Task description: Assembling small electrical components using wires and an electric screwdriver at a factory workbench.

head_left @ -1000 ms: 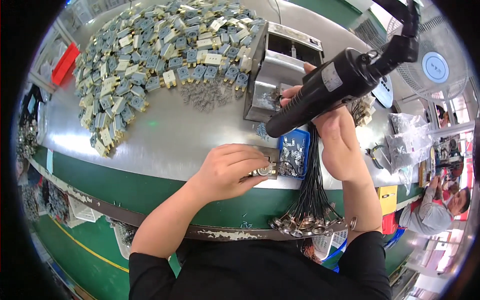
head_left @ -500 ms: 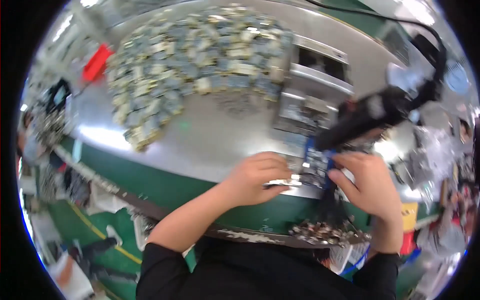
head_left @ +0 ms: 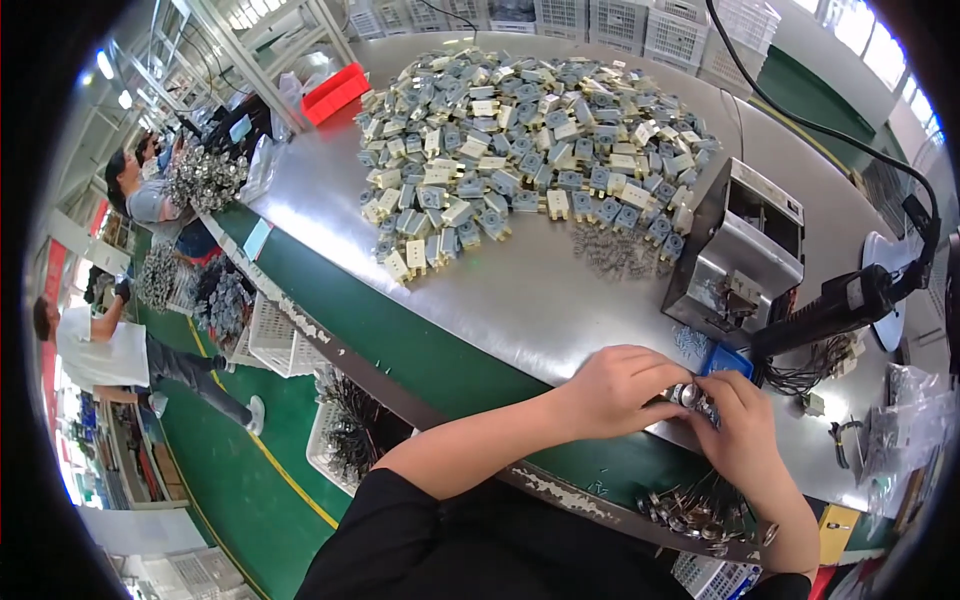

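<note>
My left hand (head_left: 632,392) and my right hand (head_left: 742,428) meet over the near edge of the steel-topped bench (head_left: 500,315). Fingers of both are closed around a small shiny round metal part (head_left: 688,394), most of which they hide. Just beyond them is a blue tray (head_left: 728,360), partly covered by my right fingers. A black powered screwdriver (head_left: 825,318) slants above the tray from the right. Below my right hand, several shiny metal parts with dark wires (head_left: 695,518) lie at the bench's front.
A large heap of grey and cream plastic blocks (head_left: 520,140) covers the back. Small metal pieces (head_left: 610,250) lie before it. A steel box device (head_left: 740,255) stands right, with pliers (head_left: 842,445) and clear bags (head_left: 905,425) further right. At left, a person (head_left: 95,345) stands in the aisle.
My view has shifted and sharpened. My hands, apart before on either side of the blue tray, have come together at the round metal part. The screwdriver now hangs farther from my fingers.
</note>
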Available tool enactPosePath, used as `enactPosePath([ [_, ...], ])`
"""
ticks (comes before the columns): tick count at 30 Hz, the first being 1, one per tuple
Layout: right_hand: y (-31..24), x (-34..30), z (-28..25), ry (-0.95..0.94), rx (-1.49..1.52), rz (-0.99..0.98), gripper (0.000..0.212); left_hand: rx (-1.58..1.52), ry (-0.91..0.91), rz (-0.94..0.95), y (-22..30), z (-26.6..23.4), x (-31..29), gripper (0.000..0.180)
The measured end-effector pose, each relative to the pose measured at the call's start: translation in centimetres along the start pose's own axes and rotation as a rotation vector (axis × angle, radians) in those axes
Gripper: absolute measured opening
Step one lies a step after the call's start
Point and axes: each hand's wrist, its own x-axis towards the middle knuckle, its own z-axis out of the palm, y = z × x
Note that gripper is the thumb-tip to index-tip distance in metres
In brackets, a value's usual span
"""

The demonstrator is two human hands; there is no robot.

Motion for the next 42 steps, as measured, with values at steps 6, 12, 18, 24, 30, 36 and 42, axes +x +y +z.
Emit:
enactPosePath([
  [6,1.2,-1.1,-0.3,0.053,-0.047,-0.029,0.046,0.098,-0.105,-0.035,2.2,-0.7,1.8,0.043],
  [12,4.9,-2.1,-0.5,0.235,-0.126,-0.435,0.051,0.069,-0.113,-0.117,4.6,0.2,3.3,0.054],
  [18,11.4,-3.1,-5.3,0.988,0.092,0.004,0.032,-0.316,-0.460,-0.073,4.7,2.0,3.2,0.068],
  [24,21.7,-4.3,-8.1,0.769,-0.470,0.534,0.035,-0.399,-0.745,-0.028,5.6,3.7,1.3,0.044],
  [30,21.9,-5.0,-7.5,0.906,-0.758,0.643,0.060,-0.497,-0.779,-0.072,5.7,4.2,1.4,0.040],
  [36,16.7,-4.1,-7.3,0.897,-0.660,0.259,0.045,-0.423,-0.733,-0.019,6.9,4.7,0.1,0.041],
  [42,9.4,-3.3,-5.8,-0.275,0.160,0.138,0.012,-0.325,-0.619,-0.022,9.6,5.2,-0.1,0.048],
])
